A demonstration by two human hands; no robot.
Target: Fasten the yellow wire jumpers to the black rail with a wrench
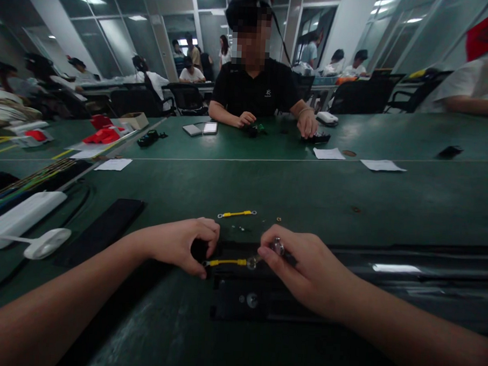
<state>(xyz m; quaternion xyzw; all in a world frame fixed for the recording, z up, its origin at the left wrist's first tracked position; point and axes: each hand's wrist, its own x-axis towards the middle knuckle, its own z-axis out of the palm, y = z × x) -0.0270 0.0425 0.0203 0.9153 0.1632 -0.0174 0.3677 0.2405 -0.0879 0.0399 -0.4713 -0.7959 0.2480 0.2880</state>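
My left hand [182, 245] curls its thumb and fingers around the left ring terminal of a short yellow cable [226, 262]. The cable lies along the end of a long black panel [239, 299]. My right hand [305, 266] is closed on a shiny metal wrench [279, 246], most of it hidden by the fingers; its tip is at the cable's right terminal. Below the cable, a round metal screw head [252, 300] shows on the panel. Beyond my hands lie a second yellow cable [237, 214] and a small brass-coloured nut or washer [278, 219].
The black panel stretches off to the right. On the left lie a dark flat plate [104, 228], a white device [47, 243] and bundled wires [37, 179]. Across the green table [187, 186] a person in a black shirt [256, 92] handles small dark parts. Paper sheets [329, 154] lie midway.
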